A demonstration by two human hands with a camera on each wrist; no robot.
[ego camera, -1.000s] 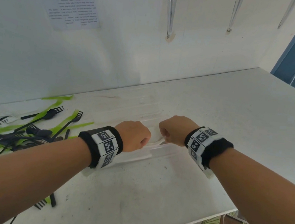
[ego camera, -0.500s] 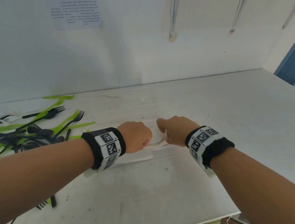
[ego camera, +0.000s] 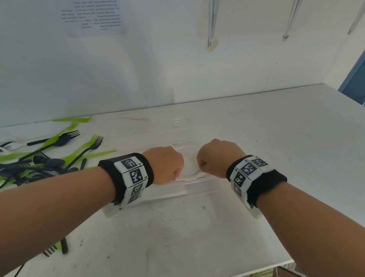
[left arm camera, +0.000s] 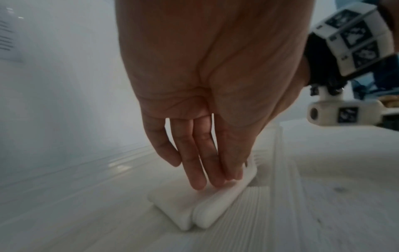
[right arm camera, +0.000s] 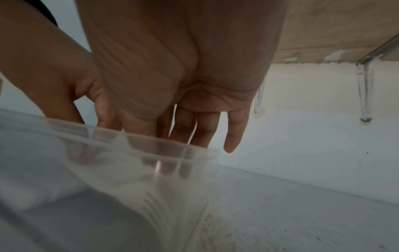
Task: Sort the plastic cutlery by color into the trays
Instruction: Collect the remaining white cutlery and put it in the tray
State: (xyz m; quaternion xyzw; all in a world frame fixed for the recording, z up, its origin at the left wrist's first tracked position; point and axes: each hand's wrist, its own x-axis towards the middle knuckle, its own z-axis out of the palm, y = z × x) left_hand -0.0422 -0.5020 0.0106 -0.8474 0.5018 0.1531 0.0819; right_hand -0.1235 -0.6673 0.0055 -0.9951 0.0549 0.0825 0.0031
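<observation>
A white table [ego camera: 267,148] is running along a wall; your left hand [ego camera: 162,166], fingers straight, and right hand [ego camera: 216,158], now dropped closer, are pressing white cutlery [left arm camera: 198,209] into the clear tray [ego camera: 199,183]; green and black cutlery [ego camera: 15,158] is still waiting far left.

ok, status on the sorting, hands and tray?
Left hand fingers straight, pressing white cutlery handles flat in the clear tray. Right hand fingers down in the same tray. Green and black pile unsorted at left. Nothing in the way.
</observation>
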